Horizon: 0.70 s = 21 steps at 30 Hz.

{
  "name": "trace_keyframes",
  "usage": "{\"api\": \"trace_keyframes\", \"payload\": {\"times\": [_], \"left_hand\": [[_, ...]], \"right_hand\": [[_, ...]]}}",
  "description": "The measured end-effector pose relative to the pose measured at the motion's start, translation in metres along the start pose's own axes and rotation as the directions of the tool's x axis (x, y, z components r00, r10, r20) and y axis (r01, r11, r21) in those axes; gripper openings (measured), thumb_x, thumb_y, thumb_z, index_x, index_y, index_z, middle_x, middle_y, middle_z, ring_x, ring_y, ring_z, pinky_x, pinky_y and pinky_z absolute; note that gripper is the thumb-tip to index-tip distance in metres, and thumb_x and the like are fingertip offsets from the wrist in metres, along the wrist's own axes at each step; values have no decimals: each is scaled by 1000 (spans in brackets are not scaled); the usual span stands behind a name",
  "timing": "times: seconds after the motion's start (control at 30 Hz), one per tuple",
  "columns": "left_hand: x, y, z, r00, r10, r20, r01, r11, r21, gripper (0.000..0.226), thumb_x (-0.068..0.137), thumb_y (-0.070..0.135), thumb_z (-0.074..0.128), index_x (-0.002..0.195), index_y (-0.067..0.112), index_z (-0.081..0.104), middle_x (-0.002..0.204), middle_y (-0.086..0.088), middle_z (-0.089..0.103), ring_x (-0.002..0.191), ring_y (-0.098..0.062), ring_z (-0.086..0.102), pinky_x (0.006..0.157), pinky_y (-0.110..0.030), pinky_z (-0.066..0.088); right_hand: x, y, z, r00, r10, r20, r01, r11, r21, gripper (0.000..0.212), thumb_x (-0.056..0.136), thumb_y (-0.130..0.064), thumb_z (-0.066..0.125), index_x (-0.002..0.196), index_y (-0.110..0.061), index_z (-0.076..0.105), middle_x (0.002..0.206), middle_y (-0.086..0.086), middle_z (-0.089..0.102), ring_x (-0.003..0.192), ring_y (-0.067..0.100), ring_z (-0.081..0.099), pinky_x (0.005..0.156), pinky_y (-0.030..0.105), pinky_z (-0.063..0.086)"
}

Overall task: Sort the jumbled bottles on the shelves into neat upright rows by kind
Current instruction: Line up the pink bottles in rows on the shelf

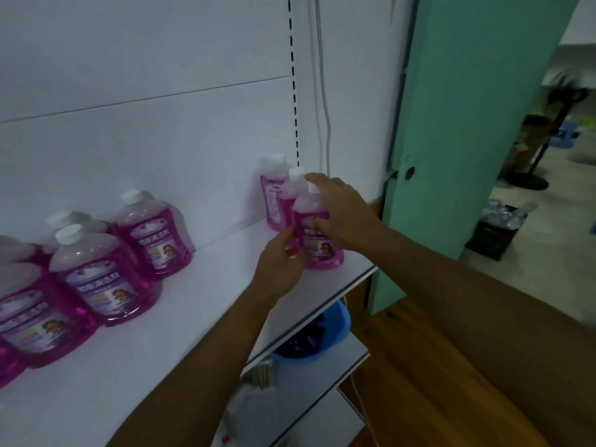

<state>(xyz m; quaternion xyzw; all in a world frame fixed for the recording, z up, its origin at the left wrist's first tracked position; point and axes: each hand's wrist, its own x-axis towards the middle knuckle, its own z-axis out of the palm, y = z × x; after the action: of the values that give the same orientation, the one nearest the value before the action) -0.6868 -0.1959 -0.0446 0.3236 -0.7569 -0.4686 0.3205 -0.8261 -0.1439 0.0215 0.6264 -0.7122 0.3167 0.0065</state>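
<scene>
Three small bottles of pink liquid with white caps stand upright in a row at the right end of the white shelf [200, 317]. My right hand [342, 211] grips the front small bottle [317, 250] across its shoulder and label. My left hand [283, 262] holds the same bottle low on its left side. Behind it stand the middle small bottle [292, 191] and the rear small bottle [272, 185]. At the left, several large bottles of the same pink liquid stand upright, among them one large bottle [151, 233] near the back wall and another large bottle [100, 275] nearer the front.
The shelf's right edge ends just past the small bottles, beside a teal door [451, 124]. A blue basin [335, 321] sits on the lower shelf. A wooden floor lies at the right, with a black crate [493, 233] beyond the door.
</scene>
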Motion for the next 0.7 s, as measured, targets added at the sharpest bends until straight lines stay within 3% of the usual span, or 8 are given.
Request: {"api": "trace_keyframes", "payload": {"times": [0.1, 0.23, 0.4, 0.53, 0.6, 0.7], "left_hand": [[-2, -4, -6, 999, 6, -37, -6, 1000, 5, 39, 88, 11, 63, 123, 27, 63, 113, 7, 69, 103, -13, 66, 92, -35, 55], [-10, -10, -27, 986, 2, -168, 14, 995, 98, 37, 92, 11, 60, 126, 26, 63, 113, 8, 69, 100, -12, 66, 77, -12, 51], [-32, -22, -69, 936, 22, -350, 25, 991, 128, 35, 92, 17, 60, 126, 26, 63, 113, 10, 70, 98, -9, 67, 89, -32, 55], [-52, -35, -100, 882, -40, -469, 112, 986, 127, 38, 92, 18, 62, 129, 28, 58, 114, 11, 69, 103, -7, 65, 92, -38, 55], [-62, -40, -112, 860, -38, -508, 149, 972, 180, 42, 93, 20, 60, 134, 26, 54, 118, 9, 67, 104, -9, 64, 91, -34, 55], [-73, -41, -126, 838, 2, -546, 210, 922, 324, 45, 93, 17, 59, 137, 20, 50, 114, 9, 65, 97, -8, 62, 80, -16, 48]], "right_hand": [[6, -3, 2, 999, -42, 13, 42, 999, 23, 71, 78, -17, 77, 138, -19, 41, 123, 13, 56, 109, 29, 55, 89, 37, 49], [19, -19, 17, 991, -129, 40, 125, 989, 78, 68, 77, -21, 79, 136, -21, 44, 126, 9, 57, 110, 26, 55, 94, 39, 49], [40, -59, 52, 959, -276, 70, 261, 951, 168, 69, 77, -21, 78, 137, -23, 44, 124, 7, 58, 109, 23, 55, 93, 37, 47], [56, -96, 82, 913, -395, 100, 356, 894, 273, 70, 73, -20, 81, 134, -20, 48, 118, 10, 60, 104, 25, 58, 90, 38, 48], [63, -110, 94, 877, -466, 115, 407, 848, 340, 67, 73, -17, 81, 133, -18, 50, 117, 11, 59, 103, 25, 58, 92, 38, 48], [74, -126, 110, 825, -549, 130, 472, 798, 375, 70, 74, -17, 81, 136, -17, 50, 119, 12, 49, 106, 24, 53, 98, 31, 44]]}}
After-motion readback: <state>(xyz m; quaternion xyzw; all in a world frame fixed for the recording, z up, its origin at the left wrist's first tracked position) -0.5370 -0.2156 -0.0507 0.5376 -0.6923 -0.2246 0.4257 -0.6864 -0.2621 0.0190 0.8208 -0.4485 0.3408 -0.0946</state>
